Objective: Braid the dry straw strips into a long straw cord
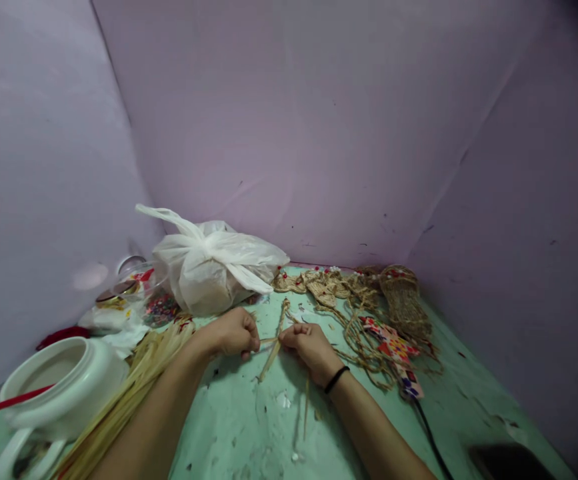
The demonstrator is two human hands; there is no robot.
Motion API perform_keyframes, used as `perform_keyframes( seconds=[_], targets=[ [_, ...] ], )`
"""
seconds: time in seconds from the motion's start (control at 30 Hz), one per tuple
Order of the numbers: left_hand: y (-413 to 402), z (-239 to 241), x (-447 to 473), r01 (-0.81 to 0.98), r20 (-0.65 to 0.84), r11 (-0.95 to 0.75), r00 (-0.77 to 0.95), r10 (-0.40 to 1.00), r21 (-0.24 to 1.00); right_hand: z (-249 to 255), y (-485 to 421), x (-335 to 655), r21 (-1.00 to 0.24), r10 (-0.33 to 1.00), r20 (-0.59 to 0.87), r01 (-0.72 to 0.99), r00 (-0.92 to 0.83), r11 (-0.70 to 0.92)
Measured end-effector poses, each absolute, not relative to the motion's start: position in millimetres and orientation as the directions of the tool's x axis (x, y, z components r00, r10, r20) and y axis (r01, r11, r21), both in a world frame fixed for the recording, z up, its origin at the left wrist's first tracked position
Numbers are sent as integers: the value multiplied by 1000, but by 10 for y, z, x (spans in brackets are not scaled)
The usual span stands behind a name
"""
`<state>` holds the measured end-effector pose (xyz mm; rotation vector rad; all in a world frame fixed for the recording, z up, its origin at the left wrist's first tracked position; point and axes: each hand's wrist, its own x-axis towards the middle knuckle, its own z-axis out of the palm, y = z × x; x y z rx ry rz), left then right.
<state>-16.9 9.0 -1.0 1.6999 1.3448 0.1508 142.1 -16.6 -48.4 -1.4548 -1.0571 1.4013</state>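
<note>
A narrow braid of pale straw lies in the middle of the green surface, its far end pointing toward the wall. My left hand is closed, pinching one straw strand that stretches sideways to the braid. With thumb and forefinger, my right hand pinches the braid where its strands part; a black band circles that wrist. One loose strand end slants toward me between the hands, and a thin one hangs below my right hand.
Long straw strips lie left, beside a white pot. Behind stand a tied white plastic bag and bags of beads. Rightward are braided cords, a woven roll and a patterned cloth piece with a black cable.
</note>
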Motion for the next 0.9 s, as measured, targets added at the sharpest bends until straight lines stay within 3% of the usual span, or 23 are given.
perform_keyframes(
  seconds=[0.17, 0.4, 0.5, 0.6, 0.8, 0.9],
  targets=[
    [196, 133, -504, 838, -346, 2, 223, 911, 546, -492, -170, 1433, -949, 949, -315, 28, -8, -315],
    [198, 156, -739, 960, -265, 174, -113, 958, 218, -476, -172, 1447, -942, 943, -331, 57, -12, -330],
    [202, 39, -685, 963, -246, 220, -178, 953, 153, -485, -167, 1453, -945, 947, -321, 64, -15, -319],
    [232, -48, -650, 957, -210, 198, -154, 966, 210, -491, -163, 1454, -945, 946, -324, 52, -21, -322],
    [190, -136, -304, 858, -156, -70, 172, 973, 509, -486, -158, 1455, -944, 945, -327, -29, -34, -328],
    [114, -210, -71, 790, -157, -90, 231, 960, 607, -480, -158, 1465, -947, 947, -317, -36, -46, -318]
  ],
)
